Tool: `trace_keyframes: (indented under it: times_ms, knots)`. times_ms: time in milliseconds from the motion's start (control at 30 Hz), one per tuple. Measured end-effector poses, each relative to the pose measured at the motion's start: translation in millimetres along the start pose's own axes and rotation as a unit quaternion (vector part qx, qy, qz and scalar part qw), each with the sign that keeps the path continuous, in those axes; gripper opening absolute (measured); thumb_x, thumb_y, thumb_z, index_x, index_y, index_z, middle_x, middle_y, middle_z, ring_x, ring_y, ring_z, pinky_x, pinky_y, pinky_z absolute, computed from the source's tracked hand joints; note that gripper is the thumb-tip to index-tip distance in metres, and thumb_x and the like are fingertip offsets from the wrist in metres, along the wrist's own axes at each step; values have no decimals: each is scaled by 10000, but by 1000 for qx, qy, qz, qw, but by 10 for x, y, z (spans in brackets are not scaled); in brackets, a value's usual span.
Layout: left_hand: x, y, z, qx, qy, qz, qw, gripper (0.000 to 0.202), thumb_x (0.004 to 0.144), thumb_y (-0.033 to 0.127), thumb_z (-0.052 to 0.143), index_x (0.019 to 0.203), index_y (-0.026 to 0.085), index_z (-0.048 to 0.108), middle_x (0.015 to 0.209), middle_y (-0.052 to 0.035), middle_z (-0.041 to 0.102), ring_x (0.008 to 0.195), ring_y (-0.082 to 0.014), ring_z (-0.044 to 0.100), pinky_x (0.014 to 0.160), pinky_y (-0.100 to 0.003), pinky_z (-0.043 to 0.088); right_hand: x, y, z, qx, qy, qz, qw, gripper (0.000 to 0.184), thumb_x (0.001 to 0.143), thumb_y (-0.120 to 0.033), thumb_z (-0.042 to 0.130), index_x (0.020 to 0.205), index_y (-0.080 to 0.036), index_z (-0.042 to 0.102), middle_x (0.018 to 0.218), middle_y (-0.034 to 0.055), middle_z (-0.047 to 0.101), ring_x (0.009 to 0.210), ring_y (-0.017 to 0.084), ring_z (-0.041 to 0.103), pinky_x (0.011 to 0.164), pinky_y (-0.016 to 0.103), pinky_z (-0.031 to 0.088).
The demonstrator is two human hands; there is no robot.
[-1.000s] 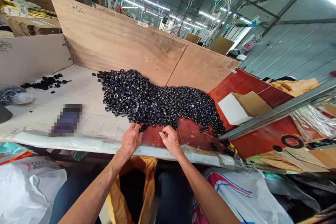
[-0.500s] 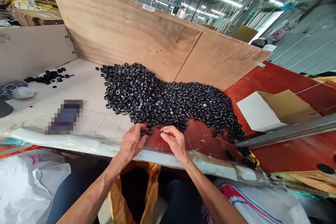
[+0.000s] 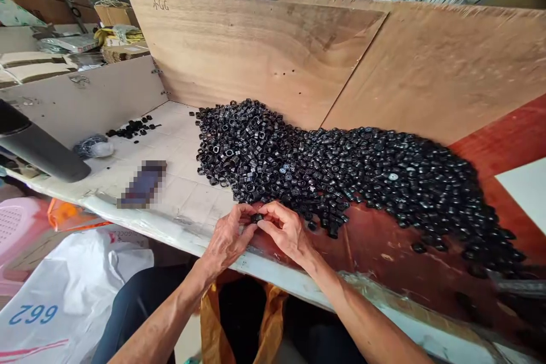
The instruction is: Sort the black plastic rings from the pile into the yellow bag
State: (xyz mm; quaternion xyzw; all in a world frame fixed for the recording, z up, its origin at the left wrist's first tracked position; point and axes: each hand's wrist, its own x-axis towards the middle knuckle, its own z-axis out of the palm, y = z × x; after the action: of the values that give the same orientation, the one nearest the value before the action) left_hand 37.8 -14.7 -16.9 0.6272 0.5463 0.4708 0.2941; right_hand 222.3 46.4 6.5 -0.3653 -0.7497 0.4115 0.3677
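Note:
A long heap of small black ring-shaped plastic parts (image 3: 324,168) lies across the table against the plywood back wall. My left hand (image 3: 228,239) and my right hand (image 3: 286,229) meet at the heap's near edge, fingertips pinched together on one small black part (image 3: 256,218) between them. Both hands hover just above the table's front edge (image 3: 273,273).
A plywood wall (image 3: 264,51) closes the back; a pale side board (image 3: 85,96) closes the left. A small cluster of black parts (image 3: 132,128), a plastic bag (image 3: 94,147) and a blurred dark object (image 3: 143,185) lie at left. A white sack (image 3: 68,301) and an orange bag (image 3: 213,324) sit below.
My hands have come together, and both now pinch one black part. The camera has swung to the right and closer, so the heap fills more of the view.

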Motion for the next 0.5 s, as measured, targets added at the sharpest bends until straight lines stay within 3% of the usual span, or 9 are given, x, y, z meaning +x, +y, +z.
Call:
trace_keyframes:
  times_ms: [233, 500]
  knots:
    - [-37, 164, -16, -89, 10, -26, 996, 248, 943, 319, 720, 1160, 223, 650, 1052, -64, 779, 892, -201, 745, 847, -360, 622, -45, 146, -15, 22, -20, -24, 999, 150, 941, -282, 672, 1065, -262, 754, 1091, 50, 752, 880, 206, 704, 825, 324, 581]
    - [-56, 65, -33, -62, 50, 76, 994, 211, 893, 228, 772, 1095, 224, 711, 1138, -95, 776, 1061, -236, 760, 939, -365, 609, 27, 236, 48, 26, -8, -25, 999, 243, 881, -495, 692, 909, -271, 780, 844, 55, 785, 686, 230, 723, 638, 305, 598]
